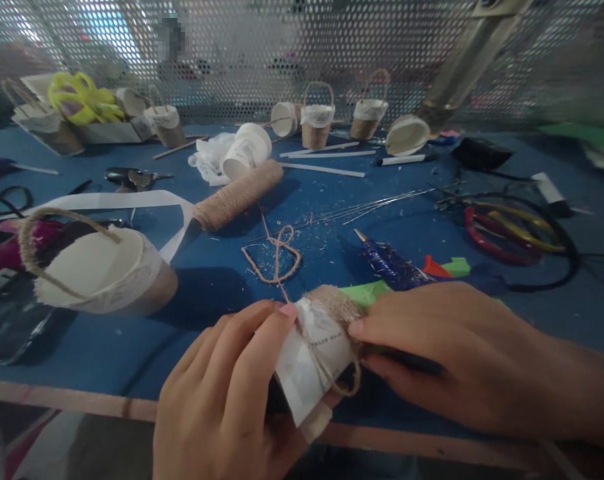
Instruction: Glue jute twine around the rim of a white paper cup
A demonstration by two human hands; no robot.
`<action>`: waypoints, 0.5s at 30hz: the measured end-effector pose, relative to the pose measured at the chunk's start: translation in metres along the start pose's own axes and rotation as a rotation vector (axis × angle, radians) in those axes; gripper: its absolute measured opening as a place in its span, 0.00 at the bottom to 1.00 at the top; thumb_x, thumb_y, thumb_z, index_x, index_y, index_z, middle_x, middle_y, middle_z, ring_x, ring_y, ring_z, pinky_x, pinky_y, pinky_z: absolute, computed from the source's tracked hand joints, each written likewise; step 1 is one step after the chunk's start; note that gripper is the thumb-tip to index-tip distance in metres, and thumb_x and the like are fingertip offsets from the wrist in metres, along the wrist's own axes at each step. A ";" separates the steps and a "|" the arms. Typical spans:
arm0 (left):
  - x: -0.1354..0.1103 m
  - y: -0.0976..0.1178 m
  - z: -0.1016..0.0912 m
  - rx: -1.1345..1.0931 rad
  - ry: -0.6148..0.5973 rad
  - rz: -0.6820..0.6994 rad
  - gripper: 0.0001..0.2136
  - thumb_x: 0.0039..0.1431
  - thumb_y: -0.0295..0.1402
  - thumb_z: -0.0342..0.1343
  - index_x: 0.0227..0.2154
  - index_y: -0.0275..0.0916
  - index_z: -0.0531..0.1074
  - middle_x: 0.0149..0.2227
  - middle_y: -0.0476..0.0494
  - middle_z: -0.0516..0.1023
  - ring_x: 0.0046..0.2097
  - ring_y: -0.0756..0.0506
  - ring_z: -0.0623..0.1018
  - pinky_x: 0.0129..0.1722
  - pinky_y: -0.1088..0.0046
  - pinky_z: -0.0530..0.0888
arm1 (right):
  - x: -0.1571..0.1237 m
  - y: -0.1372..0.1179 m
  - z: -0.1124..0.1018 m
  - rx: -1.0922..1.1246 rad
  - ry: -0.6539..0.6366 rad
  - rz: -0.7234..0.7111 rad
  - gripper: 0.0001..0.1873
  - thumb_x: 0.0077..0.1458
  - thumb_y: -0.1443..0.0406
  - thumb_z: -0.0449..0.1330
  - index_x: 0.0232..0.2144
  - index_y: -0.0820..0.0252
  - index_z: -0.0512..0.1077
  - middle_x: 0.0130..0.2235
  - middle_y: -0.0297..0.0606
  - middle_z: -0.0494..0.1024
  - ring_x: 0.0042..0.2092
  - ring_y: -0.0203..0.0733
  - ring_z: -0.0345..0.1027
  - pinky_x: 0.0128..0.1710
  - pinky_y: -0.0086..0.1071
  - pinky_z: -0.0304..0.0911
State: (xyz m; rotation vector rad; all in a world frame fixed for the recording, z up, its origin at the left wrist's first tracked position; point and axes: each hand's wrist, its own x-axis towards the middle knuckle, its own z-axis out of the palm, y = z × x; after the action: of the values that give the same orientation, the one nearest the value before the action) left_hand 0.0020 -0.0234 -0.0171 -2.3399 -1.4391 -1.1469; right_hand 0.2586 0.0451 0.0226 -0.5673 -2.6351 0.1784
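My left hand [227, 393] holds a white paper cup [309, 363] on its side at the table's near edge. Brown jute twine [335, 303] is wound round the cup's far end. My right hand [447, 353] presses its fingertips on that twine wrap. A loose strand of twine [277, 257] runs from the cup across the blue table [207, 280] in a loop towards a twine spool [239, 195].
A finished twine-wrapped cup basket [105, 270] lies at the left. A blue glue gun [389, 263] lies just beyond my right hand, with green paper [365, 292] beside it. More small baskets [317, 123], white sticks, scissors [132, 178] and coiled cables [517, 237] sit farther back.
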 end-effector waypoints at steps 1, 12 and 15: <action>0.000 0.000 0.000 -0.001 -0.001 0.005 0.22 0.69 0.43 0.65 0.59 0.37 0.72 0.54 0.38 0.85 0.51 0.40 0.85 0.48 0.63 0.80 | 0.000 0.000 0.000 -0.003 0.002 -0.002 0.09 0.73 0.68 0.56 0.49 0.58 0.75 0.34 0.32 0.83 0.31 0.41 0.73 0.29 0.36 0.60; 0.000 0.004 -0.001 -0.008 -0.021 -0.019 0.21 0.71 0.44 0.63 0.59 0.38 0.71 0.54 0.37 0.86 0.50 0.39 0.86 0.47 0.61 0.81 | -0.001 -0.002 0.000 -0.024 0.009 -0.025 0.10 0.75 0.69 0.53 0.49 0.60 0.74 0.35 0.32 0.82 0.32 0.41 0.73 0.32 0.37 0.60; 0.002 0.002 -0.001 -0.005 -0.026 -0.004 0.21 0.70 0.43 0.64 0.59 0.37 0.71 0.53 0.36 0.86 0.51 0.38 0.86 0.47 0.61 0.81 | -0.001 -0.001 0.000 -0.025 0.007 -0.031 0.10 0.75 0.69 0.53 0.50 0.60 0.74 0.34 0.31 0.81 0.32 0.41 0.72 0.31 0.37 0.58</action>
State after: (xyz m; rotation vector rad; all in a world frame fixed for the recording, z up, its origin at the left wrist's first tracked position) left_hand 0.0033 -0.0236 -0.0150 -2.3650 -1.4512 -1.1264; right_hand 0.2593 0.0435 0.0226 -0.5341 -2.6409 0.1340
